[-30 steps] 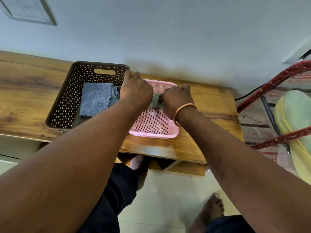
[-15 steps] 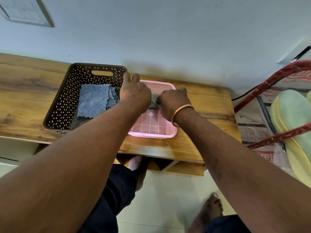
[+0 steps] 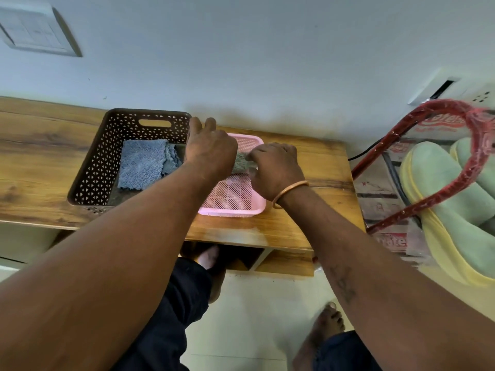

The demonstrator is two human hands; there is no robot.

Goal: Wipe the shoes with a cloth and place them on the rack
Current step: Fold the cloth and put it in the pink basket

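Both hands meet over the pink basket [image 3: 232,211], which stands on the wooden table [image 3: 40,156] just beside a larger brown basket [image 3: 89,175]. A small grey cloth [image 3: 241,164] sits between the hands, above the pink basket's perforated floor. Only a narrow strip of it shows.

The right hand [image 3: 276,171], with a bangle [image 3: 290,192] at the wrist, has its fingers [image 3: 258,154] curled onto the cloth's right edge, pinching it. The left hand [image 3: 210,153] lies back-up over the cloth's left edge, and the cloth runs out of sight beneath it. Two of its fingers [image 3: 197,127] reach straight toward the wall, past the corner where the two baskets meet. Its thumb and palm are hidden, so I cannot tell whether this hand grips the cloth or only rests on it.

A folded blue cloth [image 3: 142,167] lies inside the brown basket, apart from both hands.

To the right of the table, well away from the hands, a pair of pale green shoes [image 3: 442,199] with yellow soles sits on the rack [image 3: 396,215], behind its red tubular bars.
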